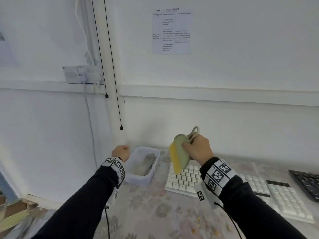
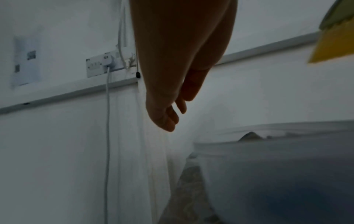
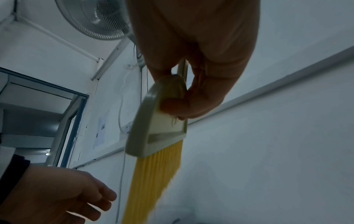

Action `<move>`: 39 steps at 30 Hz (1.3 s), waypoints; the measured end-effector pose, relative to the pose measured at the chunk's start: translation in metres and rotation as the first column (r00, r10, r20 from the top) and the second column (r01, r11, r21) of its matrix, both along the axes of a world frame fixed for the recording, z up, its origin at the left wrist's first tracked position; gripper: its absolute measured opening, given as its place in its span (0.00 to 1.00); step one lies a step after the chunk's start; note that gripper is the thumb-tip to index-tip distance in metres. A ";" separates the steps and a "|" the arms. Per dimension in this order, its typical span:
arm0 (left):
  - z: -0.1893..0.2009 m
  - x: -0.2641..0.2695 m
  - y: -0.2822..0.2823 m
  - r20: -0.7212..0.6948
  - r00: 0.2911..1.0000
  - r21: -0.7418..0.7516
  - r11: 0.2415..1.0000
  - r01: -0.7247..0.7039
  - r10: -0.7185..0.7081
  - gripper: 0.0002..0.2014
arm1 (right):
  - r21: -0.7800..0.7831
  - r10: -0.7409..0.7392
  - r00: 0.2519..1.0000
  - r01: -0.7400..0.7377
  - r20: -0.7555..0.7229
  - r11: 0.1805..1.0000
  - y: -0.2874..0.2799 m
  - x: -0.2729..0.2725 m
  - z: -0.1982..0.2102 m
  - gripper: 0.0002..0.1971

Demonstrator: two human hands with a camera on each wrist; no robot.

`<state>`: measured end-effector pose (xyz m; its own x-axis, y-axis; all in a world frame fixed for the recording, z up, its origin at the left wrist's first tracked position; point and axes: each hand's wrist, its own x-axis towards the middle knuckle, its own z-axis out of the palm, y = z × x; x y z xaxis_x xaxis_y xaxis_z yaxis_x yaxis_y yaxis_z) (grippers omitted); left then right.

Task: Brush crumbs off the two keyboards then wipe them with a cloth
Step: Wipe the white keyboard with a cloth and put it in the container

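Note:
My right hand point(image 1: 196, 149) grips a small green brush point(image 1: 181, 152) with yellow bristles point(image 1: 175, 163), held in the air above the left end of the white keyboard point(image 1: 186, 180); the right wrist view shows the brush point(image 3: 162, 124) pinched by thumb and fingers, bristles point(image 3: 153, 178) hanging down. A black keyboard point(image 1: 305, 183) lies at the far right. A grey cloth point(image 1: 144, 163) lies inside a clear plastic tub point(image 1: 136, 178). My left hand point(image 1: 120, 152) hovers left of the tub, fingers point(image 2: 168, 119) loosely curled, holding nothing.
Yellow crumbs point(image 1: 198, 221) lie on the floral tablecloth point(image 1: 146, 204) in front of the white keyboard. A white wall rises right behind the table, with a socket point(image 1: 81, 75) and hanging cables point(image 1: 120, 127) at the left.

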<state>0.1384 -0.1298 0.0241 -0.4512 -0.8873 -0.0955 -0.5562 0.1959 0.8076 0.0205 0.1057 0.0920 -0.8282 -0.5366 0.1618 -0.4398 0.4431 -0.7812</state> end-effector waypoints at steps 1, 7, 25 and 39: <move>-0.003 0.006 -0.008 0.063 0.998 0.000 1.000 0.015 -0.015 0.20 | -0.003 -0.001 1.000 0.001 0.009 1.000 -0.015 0.005 -0.001 0.06; -0.027 0.006 -0.042 0.160 0.971 0.151 0.976 0.154 -0.178 0.19 | 0.051 -0.010 0.999 0.008 0.039 0.999 -0.085 0.025 -0.014 0.06; -0.045 0.004 -0.063 -0.119 0.969 0.517 0.820 0.245 -0.215 0.14 | 0.012 0.011 0.961 -0.015 0.276 1.000 -0.182 0.059 -0.051 0.12; -0.052 0.010 -0.067 -0.218 0.957 0.583 0.760 0.287 -0.194 0.09 | 0.081 0.190 0.881 -0.248 0.432 0.965 -0.198 0.055 -0.079 0.21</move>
